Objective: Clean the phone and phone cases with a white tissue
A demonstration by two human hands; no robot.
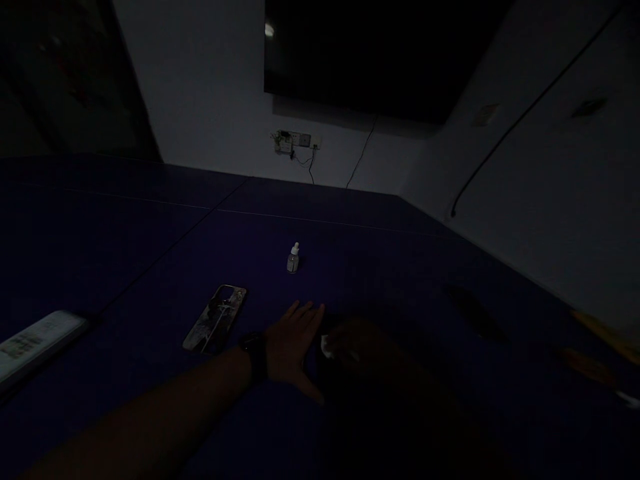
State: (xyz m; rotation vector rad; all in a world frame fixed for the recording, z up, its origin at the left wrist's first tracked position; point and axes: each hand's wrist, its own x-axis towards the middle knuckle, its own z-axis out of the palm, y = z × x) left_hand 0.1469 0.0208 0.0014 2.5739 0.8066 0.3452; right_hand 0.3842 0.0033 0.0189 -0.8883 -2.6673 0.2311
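My left hand [293,347] lies flat on the dark blue surface, fingers stretched out and thumb spread, with a dark watch [254,352] on its wrist. Just to its right, my right hand [363,343] is closed, deep in shadow. A white, tissue-like piece [327,347] shows at its fingertips. What lies beneath the right hand is too dark to make out. A patterned phone case [216,319] rests left of my left hand. Beyond both hands stands a small dropper bottle [293,259] with a white top, upright and untouched.
A long pale box-like object [43,340] lies at the far left. On the right are a dark flat object [475,312] and a yellowish item [607,335]. Wall sockets with cables [300,141] and a large dark screen [370,60] are at the back.
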